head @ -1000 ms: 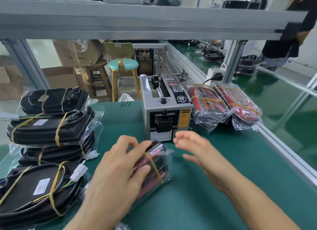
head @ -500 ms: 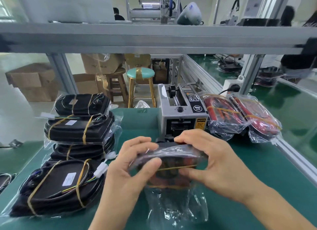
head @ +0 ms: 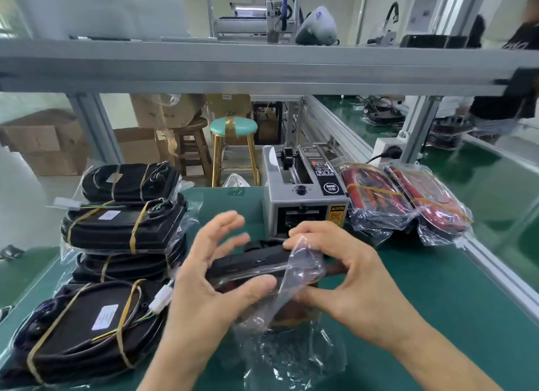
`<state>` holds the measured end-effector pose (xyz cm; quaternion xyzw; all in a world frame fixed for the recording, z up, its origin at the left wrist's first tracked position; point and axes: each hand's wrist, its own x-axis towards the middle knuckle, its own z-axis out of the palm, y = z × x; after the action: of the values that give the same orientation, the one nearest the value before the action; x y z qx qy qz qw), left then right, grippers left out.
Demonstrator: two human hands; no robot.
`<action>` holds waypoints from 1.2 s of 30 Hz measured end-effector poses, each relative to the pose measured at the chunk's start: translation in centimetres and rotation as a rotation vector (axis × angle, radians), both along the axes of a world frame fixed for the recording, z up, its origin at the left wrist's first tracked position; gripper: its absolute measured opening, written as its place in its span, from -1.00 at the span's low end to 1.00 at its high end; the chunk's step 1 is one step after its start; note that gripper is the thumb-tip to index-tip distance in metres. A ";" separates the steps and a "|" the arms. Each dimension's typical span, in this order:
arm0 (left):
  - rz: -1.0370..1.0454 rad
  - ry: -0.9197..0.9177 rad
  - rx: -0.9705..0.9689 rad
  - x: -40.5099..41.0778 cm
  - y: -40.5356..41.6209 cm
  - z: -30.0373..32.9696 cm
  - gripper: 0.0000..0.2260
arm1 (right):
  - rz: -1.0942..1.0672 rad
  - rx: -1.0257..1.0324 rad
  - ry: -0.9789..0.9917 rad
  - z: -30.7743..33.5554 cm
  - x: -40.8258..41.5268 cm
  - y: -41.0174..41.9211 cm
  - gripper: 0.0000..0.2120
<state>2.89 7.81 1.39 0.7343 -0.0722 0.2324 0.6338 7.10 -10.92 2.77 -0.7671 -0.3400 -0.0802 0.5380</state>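
Half a second ago both hands clasped the part through its film. Now the left hand (head: 215,277) has let its fingers spring up and spread, with only the thumb lying along the near edge of the part (head: 248,263), while the right hand (head: 350,277) pinches the bag (head: 303,262) between thumb and fingers at the part's right end. The part is held just above the mat (head: 423,303), with the dispenser (head: 303,204) at twelve o'clock and the black stack (head: 122,227) at nine. The dark housing now shows bare on the left (the film bunches rightward and trails loose at six o'clock), so I judge the bag is being worked along the part; on or off, I cannot tell.
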 end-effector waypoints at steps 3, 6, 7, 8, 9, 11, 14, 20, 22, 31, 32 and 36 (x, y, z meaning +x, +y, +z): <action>0.004 -0.024 0.080 0.4 0.2 0.3 -0.67 | 0.085 0.197 0.088 -0.8 -0.4 -0.1 -0.76; 0.057 -0.040 0.099 0.2 0.7 0.3 -0.69 | -0.008 0.192 -0.086 -2.1 -1.1 -0.5 -0.93; 0.089 -0.027 0.086 0.1 1.1 0.2 -0.64 | -0.038 0.112 -0.190 -2.9 -1.4 -0.7 -0.88; 0.124 -0.007 0.061 0.0 1.5 0.0 -0.59 | -0.043 0.034 -0.266 -3.7 -1.5 -1.0 -0.82; 0.146 0.005 0.024 0.0 1.9 -0.1 -0.59 | -0.049 0.002 -0.253 -4.6 -1.6 -1.3 -0.76; 0.167 0.004 0.009 -0.2 2.4 -0.2 -0.65 | -0.180 0.129 0.025 -5.4 -1.1 -1.3 -0.69; 0.187 -0.014 0.012 -0.5 2.5 -0.3 -0.66 | -0.540 0.414 0.576 -5.5 2.1 -0.2 -0.83; 0.276 -0.006 0.049 -0.8 1.8 -0.4 -0.50 | -0.690 0.534 0.788 -3.8 6.7 2.5 -0.95; 0.288 -0.003 0.070 -0.9 1.2 0.0 -0.60 | -0.721 0.511 0.811 -3.3 7.2 2.9 -0.93; 0.302 -0.043 0.079 -1.3 -0.8 0.4 -0.55 | -0.853 0.461 0.844 -2.3 8.2 4.2 -0.92; 0.304 -0.048 0.082 -1.3 -0.8 0.3 -0.55 | -0.869 0.467 0.842 -2.4 8.3 4.4 -0.92; 0.319 -0.056 0.068 -1.3 -1.2 0.3 -0.69 | -0.877 0.514 0.912 -2.4 8.7 5.0 -0.77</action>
<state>1.56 6.64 1.70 0.7507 0.0198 0.3481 0.5612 15.84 -5.91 0.32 -0.6388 0.2930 -0.0377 0.7104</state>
